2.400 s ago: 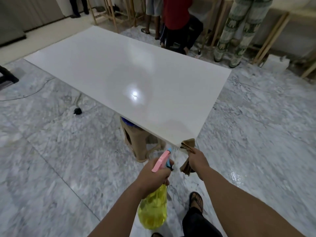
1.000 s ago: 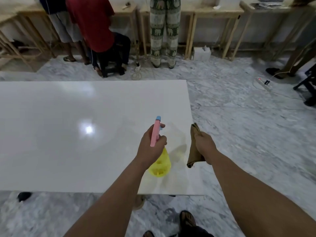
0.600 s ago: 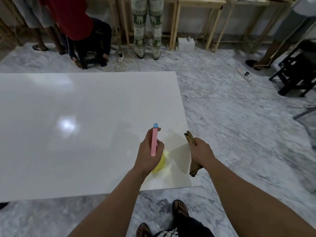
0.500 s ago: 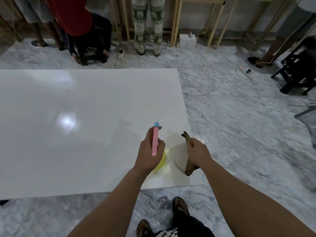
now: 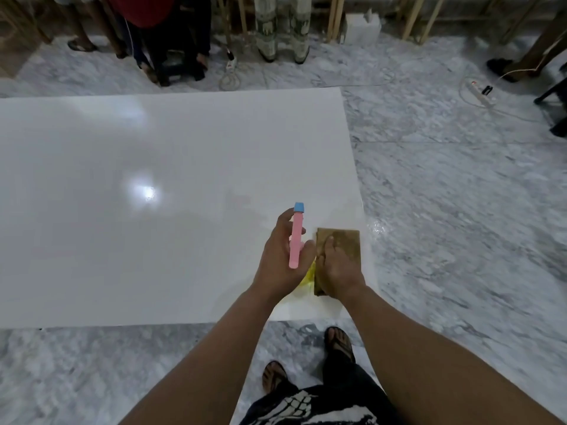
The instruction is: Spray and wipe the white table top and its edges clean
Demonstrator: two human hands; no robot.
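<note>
Brown cloth (image 5: 338,246) now flat on table top (image 5: 153,210) under right hand (image 5: 337,271)

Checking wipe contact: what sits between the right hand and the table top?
In the head view, a folded brown cloth lies flat between the right hand and the white table top, near its right edge.

The table (image 5: 159,191) fills the frame's left and centre. At its lower right corner lies the cloth (image 5: 339,248) under the right hand (image 5: 337,271); just left, the left hand (image 5: 280,259) holds the bottle (image 5: 296,237).
</note>
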